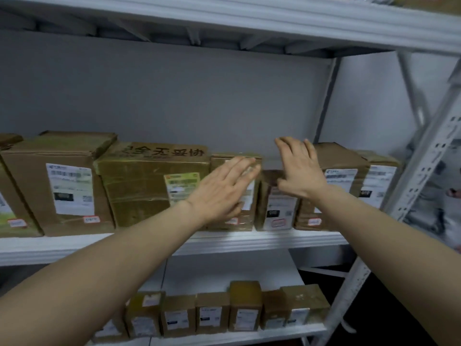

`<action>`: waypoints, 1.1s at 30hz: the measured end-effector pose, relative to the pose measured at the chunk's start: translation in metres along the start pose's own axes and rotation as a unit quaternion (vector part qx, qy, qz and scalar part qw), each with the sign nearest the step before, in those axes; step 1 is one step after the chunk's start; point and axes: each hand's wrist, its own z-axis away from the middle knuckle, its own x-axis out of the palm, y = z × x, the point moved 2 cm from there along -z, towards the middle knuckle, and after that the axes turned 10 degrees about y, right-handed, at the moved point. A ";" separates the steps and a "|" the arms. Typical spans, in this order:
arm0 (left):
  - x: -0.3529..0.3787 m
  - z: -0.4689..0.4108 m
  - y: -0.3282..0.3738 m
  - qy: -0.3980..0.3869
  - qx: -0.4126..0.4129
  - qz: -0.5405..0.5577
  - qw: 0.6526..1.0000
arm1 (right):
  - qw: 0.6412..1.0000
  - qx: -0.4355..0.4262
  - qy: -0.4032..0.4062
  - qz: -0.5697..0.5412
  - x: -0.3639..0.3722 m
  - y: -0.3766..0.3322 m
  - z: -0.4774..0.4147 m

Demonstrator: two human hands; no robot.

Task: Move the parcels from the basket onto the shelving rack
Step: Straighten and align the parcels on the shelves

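Both bare forearms were stretched forward and upward, left grip (223,188) flat, back of the hand facing the camera, fingers (245,168) straight and angled right, right grip (300,171) just beside it, fingers spread and upright

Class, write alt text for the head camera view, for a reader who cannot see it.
At a white rack, the left hand is held flat before a labelled parcel, and the right hand is open by a smaller parcel beside it. Brown parcels line the middle shelf; small boxes stand on the lower shelf.
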 end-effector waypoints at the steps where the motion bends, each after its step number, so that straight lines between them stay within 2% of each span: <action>1: 0.004 -0.012 0.015 -0.001 -0.002 0.014 1.000 | 1.000 0.006 0.000 -0.002 -0.003 0.017 0.003; 4: 0.021 -0.046 0.055 -0.079 -0.053 0.054 0.994 | 1.000 0.009 -0.020 -0.007 -0.010 0.069 0.015; 7: 0.041 -0.069 0.078 -0.173 -0.098 0.022 0.980 | 0.998 -0.017 -0.061 0.016 -0.010 0.108 0.023; 12: 0.051 -0.087 0.094 -0.225 -0.177 -0.003 0.958 | 0.991 -0.048 -0.112 0.047 -0.001 0.133 0.021; 15: 0.055 -0.091 0.098 -0.254 -0.207 -0.013 0.945 | 0.991 -0.053 -0.115 0.038 0.007 0.135 0.022; 20: 0.062 -0.096 0.104 -0.250 -0.219 -0.043 0.942 | 0.996 -0.054 -0.075 0.012 0.014 0.138 0.023; 33: 0.076 -0.099 0.103 -0.207 -0.231 -0.063 0.948 | 0.996 -0.059 -0.068 -0.005 0.024 0.143 0.017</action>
